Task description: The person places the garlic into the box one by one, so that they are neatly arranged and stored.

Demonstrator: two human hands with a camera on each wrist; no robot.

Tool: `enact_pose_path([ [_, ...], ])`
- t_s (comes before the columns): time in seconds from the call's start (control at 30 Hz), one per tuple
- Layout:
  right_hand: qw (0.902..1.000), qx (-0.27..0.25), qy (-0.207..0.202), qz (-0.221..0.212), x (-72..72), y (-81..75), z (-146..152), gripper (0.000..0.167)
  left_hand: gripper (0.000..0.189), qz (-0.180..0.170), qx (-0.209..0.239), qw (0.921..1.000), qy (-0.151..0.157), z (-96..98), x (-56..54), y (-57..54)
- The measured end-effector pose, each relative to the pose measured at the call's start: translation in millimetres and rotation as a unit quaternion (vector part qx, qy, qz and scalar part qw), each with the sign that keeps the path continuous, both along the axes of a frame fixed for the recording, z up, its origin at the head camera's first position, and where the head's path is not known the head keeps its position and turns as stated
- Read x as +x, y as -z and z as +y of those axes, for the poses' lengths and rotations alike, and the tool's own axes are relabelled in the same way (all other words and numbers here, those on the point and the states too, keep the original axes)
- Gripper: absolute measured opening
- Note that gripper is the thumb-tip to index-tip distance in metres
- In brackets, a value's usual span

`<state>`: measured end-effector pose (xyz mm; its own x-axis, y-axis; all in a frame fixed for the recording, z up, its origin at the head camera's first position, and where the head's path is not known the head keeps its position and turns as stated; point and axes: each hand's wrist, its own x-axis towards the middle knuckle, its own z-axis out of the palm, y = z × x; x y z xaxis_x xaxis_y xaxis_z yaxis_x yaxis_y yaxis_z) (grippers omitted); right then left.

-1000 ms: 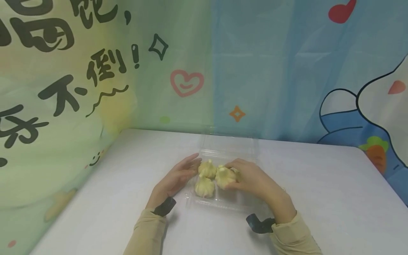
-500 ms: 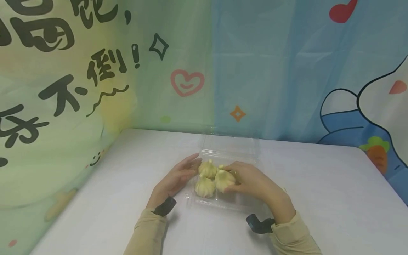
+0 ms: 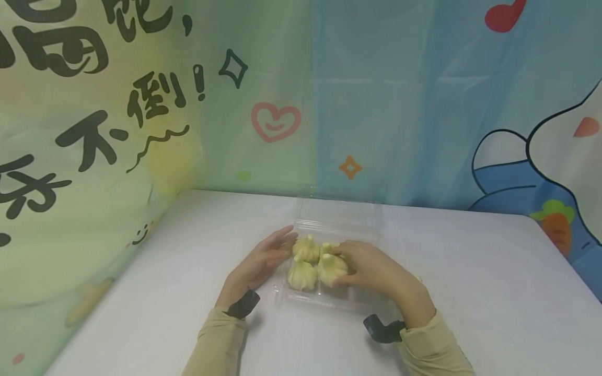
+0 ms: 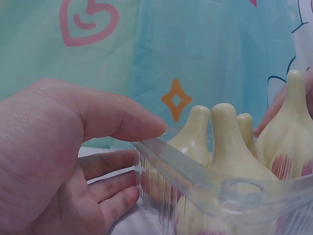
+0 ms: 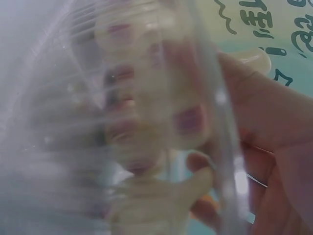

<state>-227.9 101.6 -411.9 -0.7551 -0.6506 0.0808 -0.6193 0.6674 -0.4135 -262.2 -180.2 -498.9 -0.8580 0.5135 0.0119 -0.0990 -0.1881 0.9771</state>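
Several pale garlic bulbs stand in a clear plastic box (image 3: 338,300) whose lid is folded back. My right hand (image 3: 371,266) holds the front right garlic bulb (image 3: 332,270), thumb at its near side and fingers behind it. To the left are a front garlic bulb (image 3: 302,275) and a rear garlic bulb (image 3: 307,249). Another bulb (image 3: 326,247) is mostly hidden behind the held one. My left hand (image 4: 54,142) rests against the box's left wall, one digit touching the rim, the other fingers loosely extended outside. In the right wrist view, the box wall blurs the bulbs.
The transparent lid (image 3: 338,211) lies open toward the back of the white table (image 3: 475,292). A printed cloth (image 3: 400,104) hangs behind and along the left side. Dark wrist cameras sit on both wrists, close above the table.
My right hand has brought its garlic bulb a little toward me and down into the front of the box, uncovering the tip of the bulb behind. My left hand has stayed still.
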Motion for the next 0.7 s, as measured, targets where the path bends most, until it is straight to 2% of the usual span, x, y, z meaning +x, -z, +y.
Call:
enact_pose_path([
  [0.4, 0.9999, 0.004, 0.007, -0.011, -0.6, 1.1, -0.2, 0.062, 0.061, -0.005, 0.002, 1.0000, -0.007, 0.5, -1.5, 0.0],
  [0.7, 0.9999, 0.009, 0.011, 0.003, 0.5, 1.3, -2.2, 0.056, 0.063, -0.001, 0.004, 1.0000, -0.001, 0.0, -0.7, -0.8],
])
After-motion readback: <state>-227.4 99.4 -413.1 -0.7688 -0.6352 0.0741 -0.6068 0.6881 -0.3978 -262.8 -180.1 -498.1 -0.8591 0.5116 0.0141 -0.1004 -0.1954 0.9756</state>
